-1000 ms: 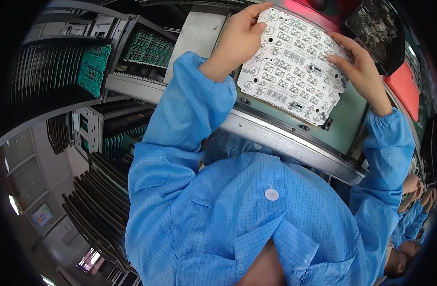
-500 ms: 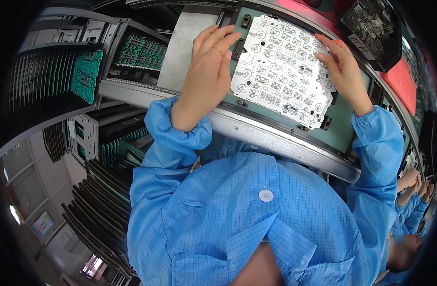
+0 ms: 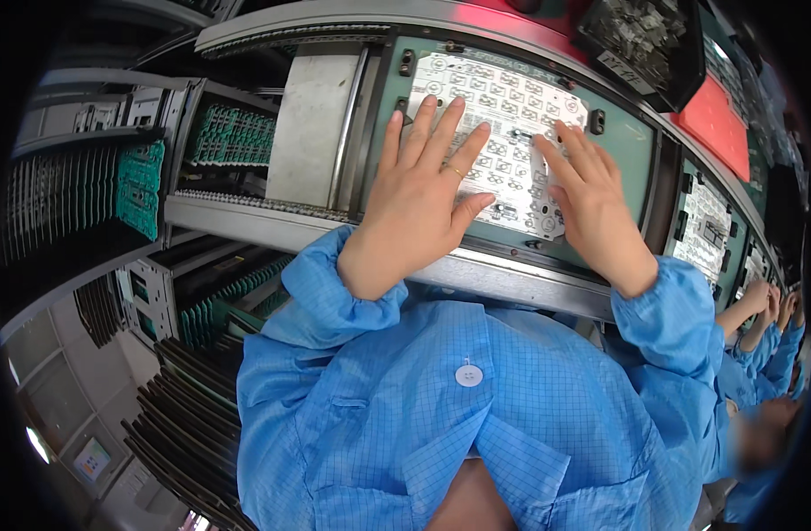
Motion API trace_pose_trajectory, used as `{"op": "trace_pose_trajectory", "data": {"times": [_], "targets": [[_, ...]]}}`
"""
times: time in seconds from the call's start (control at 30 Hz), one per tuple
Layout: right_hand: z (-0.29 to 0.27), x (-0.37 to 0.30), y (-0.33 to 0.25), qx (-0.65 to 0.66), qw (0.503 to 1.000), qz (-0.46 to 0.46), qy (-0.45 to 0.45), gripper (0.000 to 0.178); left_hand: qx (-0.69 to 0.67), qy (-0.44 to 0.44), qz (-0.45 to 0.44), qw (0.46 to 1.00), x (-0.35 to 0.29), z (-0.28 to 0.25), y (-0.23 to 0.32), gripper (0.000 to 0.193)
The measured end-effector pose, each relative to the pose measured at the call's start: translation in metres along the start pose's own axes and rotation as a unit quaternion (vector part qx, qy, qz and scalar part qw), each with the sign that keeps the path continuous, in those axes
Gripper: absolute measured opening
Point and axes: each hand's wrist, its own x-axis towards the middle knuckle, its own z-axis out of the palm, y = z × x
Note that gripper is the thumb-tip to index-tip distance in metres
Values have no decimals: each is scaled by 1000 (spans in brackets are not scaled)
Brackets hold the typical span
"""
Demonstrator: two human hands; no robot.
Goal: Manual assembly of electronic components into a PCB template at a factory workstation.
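A white printed circuit board (image 3: 503, 93) lies in a green carrier frame (image 3: 625, 168) on the metal conveyor line in front of me. My left hand (image 3: 418, 190) rests flat over the board's left part, fingers spread and pointing away from me. A ring is on one of its fingers. Over the right part lies my right hand (image 3: 591, 181), its fingers stretched out and slightly apart. Neither hand grips anything. Small dark clips (image 3: 597, 121) stand around the board's edge. Both hands hide parts of the board.
A black bin of small metal parts (image 3: 640, 40) and a red tray (image 3: 713, 124) stand beyond the line. Racks of green circuit boards (image 3: 140, 190) are at the left. Another white board (image 3: 702, 230) sits further right, near other people's hands (image 3: 764, 301).
My left hand has moved from beside the board onto its left part. My right hand has shifted from the board's right edge to lie over it. The view has shifted a little.
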Motion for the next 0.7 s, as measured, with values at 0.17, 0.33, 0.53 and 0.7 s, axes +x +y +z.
{"op": "trace_pose_trajectory", "data": {"times": [0.17,0.33,0.53,0.7], "targets": [[9,-1,4,-26,1000,9,12,62,26,-29,16,999,11,14,-6,63],[-20,13,27,-7,999,0,34,53,-10,-17,38,999,34,10,6,69],[-9,49,71,85,991,-17,104,50,25,-36,24,999,51,22,9,76],[-11,57,87,131,985,-57,92,43,45,-54,7,997,55,18,13,76]]}}
